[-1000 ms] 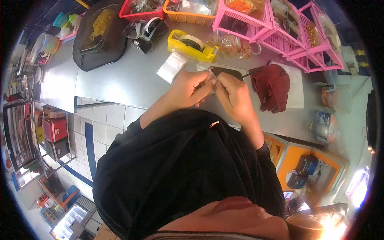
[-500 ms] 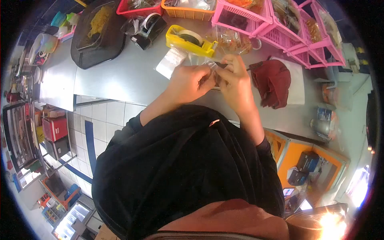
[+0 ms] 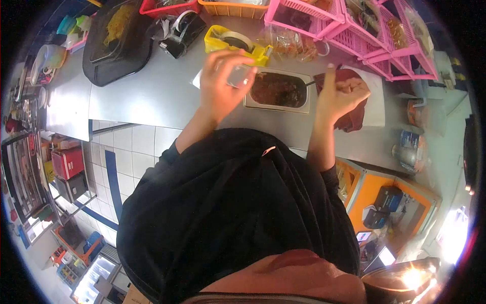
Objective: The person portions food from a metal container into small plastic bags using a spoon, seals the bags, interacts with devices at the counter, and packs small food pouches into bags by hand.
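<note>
My left hand (image 3: 221, 83) holds a small clear plastic bag (image 3: 238, 77) between thumb and fingers, left of a rectangular metal tray (image 3: 276, 109). Dark reddish-brown food (image 3: 278, 91) fills the tray, and a dark handle (image 3: 310, 83) sticks out over its right edge. To the right of that handle, apart from it, my right hand (image 3: 344, 99) has its thumb raised away from half-curled fingers, with nothing visible in it. A dark red cloth (image 3: 353, 121) lies partly hidden behind this hand. The stack of clear bags (image 3: 197, 79) is mostly covered by my left hand.
A yellow tape dispenser (image 3: 215, 46) stands behind the tray, beside packaged goods (image 3: 291, 44). Pink baskets (image 3: 349, 43) line the back right. A black tape dispenser (image 3: 177, 43) and a dark covered container (image 3: 119, 61) sit to the left on the metal table (image 3: 147, 101).
My hands have come apart: the left moved left with the clear bag, the right moved right over the cloth and opened. The food tray between them has come into sight.
</note>
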Tool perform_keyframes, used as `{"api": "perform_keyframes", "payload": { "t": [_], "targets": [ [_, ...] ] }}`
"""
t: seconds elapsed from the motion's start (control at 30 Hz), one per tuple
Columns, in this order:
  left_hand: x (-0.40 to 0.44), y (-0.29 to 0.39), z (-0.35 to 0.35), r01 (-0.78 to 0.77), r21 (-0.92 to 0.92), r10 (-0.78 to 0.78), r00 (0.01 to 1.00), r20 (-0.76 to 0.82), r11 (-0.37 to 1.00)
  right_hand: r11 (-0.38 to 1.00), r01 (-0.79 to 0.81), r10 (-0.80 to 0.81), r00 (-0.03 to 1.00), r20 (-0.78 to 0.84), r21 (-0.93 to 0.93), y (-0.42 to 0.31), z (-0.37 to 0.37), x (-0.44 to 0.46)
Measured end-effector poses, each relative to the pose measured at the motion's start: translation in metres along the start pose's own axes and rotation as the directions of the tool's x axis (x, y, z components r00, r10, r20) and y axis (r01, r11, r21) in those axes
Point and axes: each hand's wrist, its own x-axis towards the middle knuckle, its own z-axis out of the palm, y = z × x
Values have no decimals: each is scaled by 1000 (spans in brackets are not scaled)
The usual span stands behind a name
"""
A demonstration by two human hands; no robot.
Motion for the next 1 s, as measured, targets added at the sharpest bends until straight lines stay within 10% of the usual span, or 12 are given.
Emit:
{"api": "perform_keyframes", "payload": {
  "t": [0.07, 0.13, 0.27, 0.33, 0.6, 0.7, 0.77, 1.0],
  "targets": [
    [0, -8, -8, 50, -5, -50, 998, -26, 999, 990, 13, -20, 998, -54, -141, 34, -13, 12],
    [-6, -20, -12, 281, -67, -280, 960, 19, 957, 921, -346, 391, 806, 445, -181, 56, -22, 15],
    [-14, -44, -16, 316, -137, -320, 948, -4, 939, 871, -343, 491, 627, 605, -353, 25, -36, 6],
    [-17, -53, -18, 366, -184, -376, 926, -22, 912, 974, 35, 154, 623, 767, -224, 12, -41, -8],
    [-18, -49, -18, 462, -181, -442, 886, 140, 868, 989, -49, 143, 546, 826, -139, -1, -53, -58],
    [-24, -50, -23, 542, -51, -465, 762, 451, 839, 965, 261, -125, 553, 824, -29, 5, -53, -58],
    [-27, -48, -25, 613, 57, -459, 522, 719, 788, 998, 54, 10, 511, 860, -44, 5, -55, -60],
    [-40, -44, -16, 666, -101, -365, 522, 771, 739, 914, -369, 342, 486, 804, -165, 2, -52, -68]
  ]
}}
